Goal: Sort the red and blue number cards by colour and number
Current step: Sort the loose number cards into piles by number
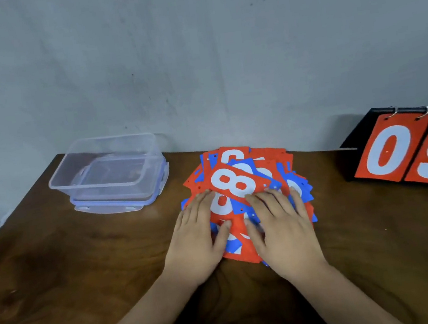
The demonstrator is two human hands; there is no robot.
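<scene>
A mixed pile of red and blue number cards (262,166) lies fanned out on the brown table, near its far edge at the middle. On top lies a red card with a white 8 (233,182), turned at a slant. My left hand (198,237) rests flat on the pile's left side, fingers straight, fingertips at the 8 card's edge. My right hand (281,229) lies flat on the pile's right side, fingers spread over red and blue cards. Both hands cover the near part of the pile.
A clear plastic box (111,172) stands on its lid at the back left of the wooden table (86,273). At the right edge stands a black flip scoreboard (410,152) showing red cards 0 and 9. A grey wall runs behind.
</scene>
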